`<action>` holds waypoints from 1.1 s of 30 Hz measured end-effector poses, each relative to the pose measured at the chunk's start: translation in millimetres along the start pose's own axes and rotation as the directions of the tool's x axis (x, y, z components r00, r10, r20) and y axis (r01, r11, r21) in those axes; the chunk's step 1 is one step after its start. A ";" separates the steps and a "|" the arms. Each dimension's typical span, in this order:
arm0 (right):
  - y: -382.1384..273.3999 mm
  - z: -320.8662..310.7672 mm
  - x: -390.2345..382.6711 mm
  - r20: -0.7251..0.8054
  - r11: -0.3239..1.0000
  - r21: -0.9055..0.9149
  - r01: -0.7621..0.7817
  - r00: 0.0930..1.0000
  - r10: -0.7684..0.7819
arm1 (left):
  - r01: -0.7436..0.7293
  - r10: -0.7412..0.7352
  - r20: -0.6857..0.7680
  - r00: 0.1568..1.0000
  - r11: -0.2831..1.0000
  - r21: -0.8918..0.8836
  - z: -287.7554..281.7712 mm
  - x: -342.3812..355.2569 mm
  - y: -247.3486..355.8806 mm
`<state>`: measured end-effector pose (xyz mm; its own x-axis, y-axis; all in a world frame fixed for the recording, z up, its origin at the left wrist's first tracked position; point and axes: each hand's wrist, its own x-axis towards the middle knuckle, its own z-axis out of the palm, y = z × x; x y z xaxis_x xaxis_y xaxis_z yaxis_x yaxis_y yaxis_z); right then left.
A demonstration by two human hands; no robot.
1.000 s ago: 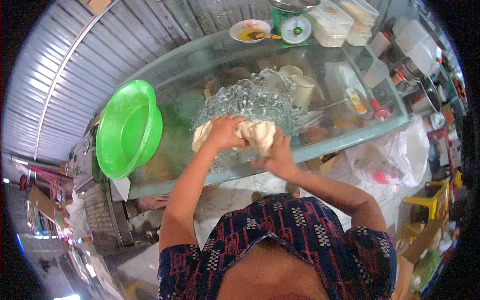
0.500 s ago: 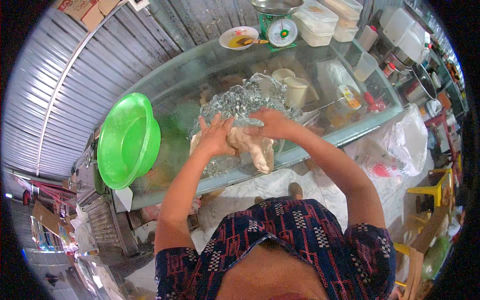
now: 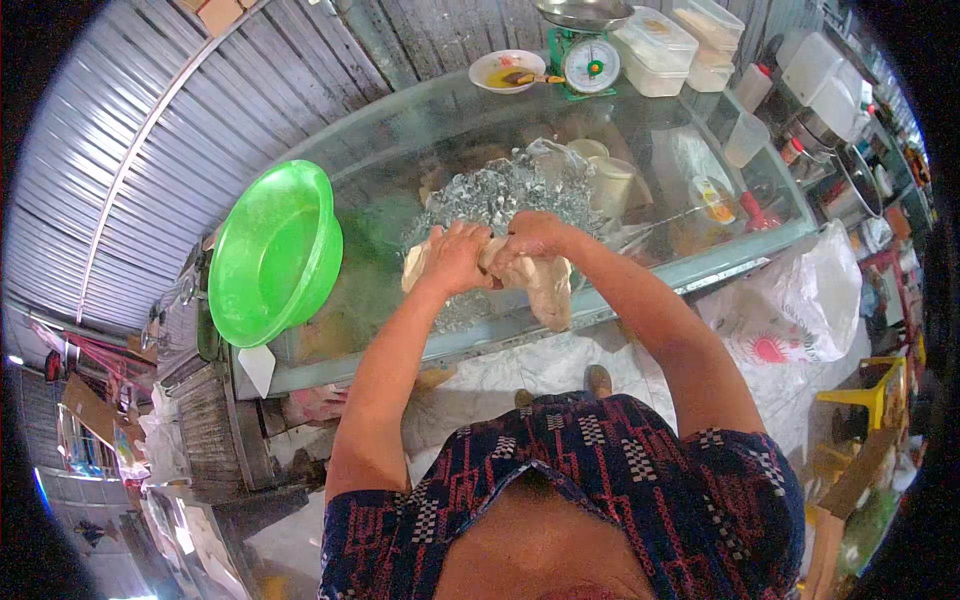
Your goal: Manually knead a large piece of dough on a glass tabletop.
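Observation:
A lump of pale dough [image 3: 548, 298] lies on the glass tabletop [image 3: 385, 205] near its front edge, one thick end hanging toward me. My left hand [image 3: 458, 262] presses on the left part of it, fingers curled over the top. My right hand [image 3: 537, 236] is closed round the middle, close beside the left one, and its fingertips are partly hidden. Just beyond both hands, a mottled grey-white patch [image 3: 510, 188] covers the glass; whether it is flour smears or crumpled clear film I cannot tell.
A green plastic basin [image 3: 275, 255] leans at the left end. Along the back stand a bowl with yellow liquid and a brush [image 3: 507, 72], a dial scale [image 3: 590, 66] and lidded plastic tubs [image 3: 655, 55]. A white plastic bag [image 3: 790, 300] hangs at the right front.
My fingers, earlier spread flatter over the dough, have curled in and gripped it. Both hands have come closer together. The whole view has shifted slightly.

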<state>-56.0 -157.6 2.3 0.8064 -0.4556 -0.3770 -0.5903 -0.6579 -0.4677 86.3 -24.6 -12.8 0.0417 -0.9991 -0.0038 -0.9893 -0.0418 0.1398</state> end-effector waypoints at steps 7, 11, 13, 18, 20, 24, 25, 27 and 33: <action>-51.4 35.1 -54.2 -0.284 0.981 -0.181 -0.075 0.959 0.021 | -0.162 0.175 -0.244 0.954 0.984 0.073 16.3 -18.0 -7.8; -77.4 80.2 -86.7 -0.527 0.857 -0.485 -0.174 0.840 -0.127 | -0.159 0.224 -0.283 0.933 0.959 0.235 20.4 -27.3 -3.9; -72.6 78.5 -104.5 -0.491 0.914 -0.406 -0.014 0.846 -0.206 | -0.160 0.213 -0.236 0.948 0.961 0.223 18.0 -33.1 -3.4; -7.6 62.3 -138.9 -0.542 0.821 0.031 0.570 0.700 -0.465 | -0.203 0.204 -0.058 0.977 0.979 0.035 -22.9 -41.9 4.6; 13.2 58.4 -150.4 -0.617 0.916 0.030 0.399 0.728 -0.297 | -0.217 0.217 0.001 0.976 0.976 0.027 -28.0 -46.0 2.0; 40.4 71.1 -147.6 -0.537 0.898 0.350 0.265 0.843 -0.040 | -0.189 0.191 0.056 0.980 0.981 -0.050 -42.1 -38.1 12.6; 42.6 81.8 -143.4 -0.473 0.848 0.482 0.219 0.880 0.041 | -0.128 0.138 0.097 0.986 0.987 -0.097 -45.5 -33.1 14.0; 39.0 89.9 -138.3 -0.395 0.780 0.602 0.170 0.913 0.105 | -0.058 0.077 0.140 0.987 0.989 -0.138 -52.2 -25.8 15.6; 23.0 97.9 -118.5 -0.294 0.481 0.858 0.181 0.941 0.169 | -0.057 0.000 0.384 0.923 0.989 0.138 -46.5 -0.5 16.5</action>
<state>-168.6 -60.0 -42.1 0.6690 -0.7161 -0.1991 -0.1678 0.1154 -0.9790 76.5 -24.7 35.6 -0.0150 -0.9234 -0.3835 -0.9999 0.0154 0.0022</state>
